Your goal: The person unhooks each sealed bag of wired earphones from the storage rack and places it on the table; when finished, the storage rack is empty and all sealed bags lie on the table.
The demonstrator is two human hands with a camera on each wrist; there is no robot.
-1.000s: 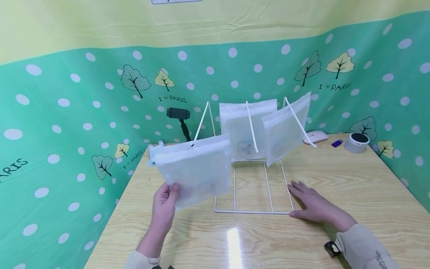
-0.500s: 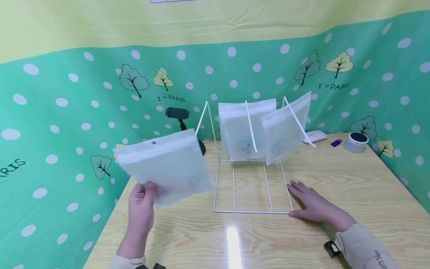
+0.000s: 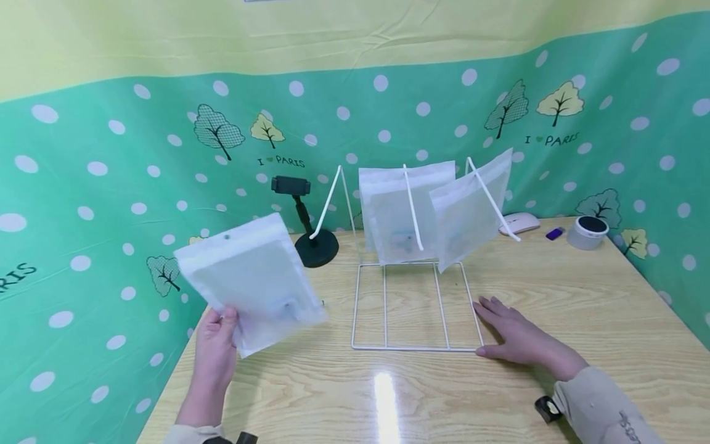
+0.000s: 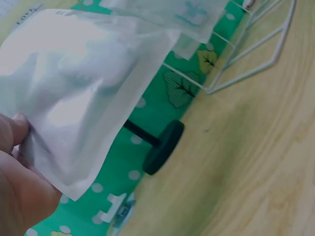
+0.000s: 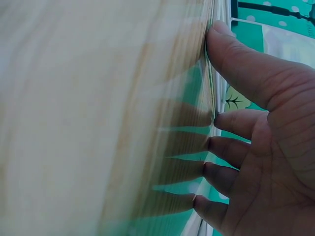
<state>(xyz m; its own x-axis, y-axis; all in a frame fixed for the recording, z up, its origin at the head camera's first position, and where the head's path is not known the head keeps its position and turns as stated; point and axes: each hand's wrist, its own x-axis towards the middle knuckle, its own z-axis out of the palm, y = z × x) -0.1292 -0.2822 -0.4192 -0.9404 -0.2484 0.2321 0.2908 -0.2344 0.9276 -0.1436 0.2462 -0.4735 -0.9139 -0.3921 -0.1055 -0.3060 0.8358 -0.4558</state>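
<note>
My left hand (image 3: 216,345) pinches a frosted white zip bag (image 3: 252,280) by its lower left side. A small round hole shows in the bag's top strip, and something bluish lies faintly inside. The bag is held tilted over the table, left of a white wire rack (image 3: 399,349). In the left wrist view, thumb and fingers grip the edge of the same bag (image 4: 83,64). My right hand (image 3: 513,333) rests on the table with its fingertips at the right rim of the rack's base. Two similar bags (image 3: 407,209) (image 3: 471,209) hang on the rack's middle and right prongs.
Behind the held bag stands a black phone stand (image 3: 316,248). A pale blue object (image 4: 120,214) shows near the table edge in the left wrist view. At the back right are a pink mouse (image 3: 519,223), a small purple item (image 3: 554,234) and a white round speaker-like device (image 3: 588,233).
The bag has come off the tip of the rack's left prong. My left hand has carried it left and tilted it, uncovering the phone stand's base. The right hand stays put.
</note>
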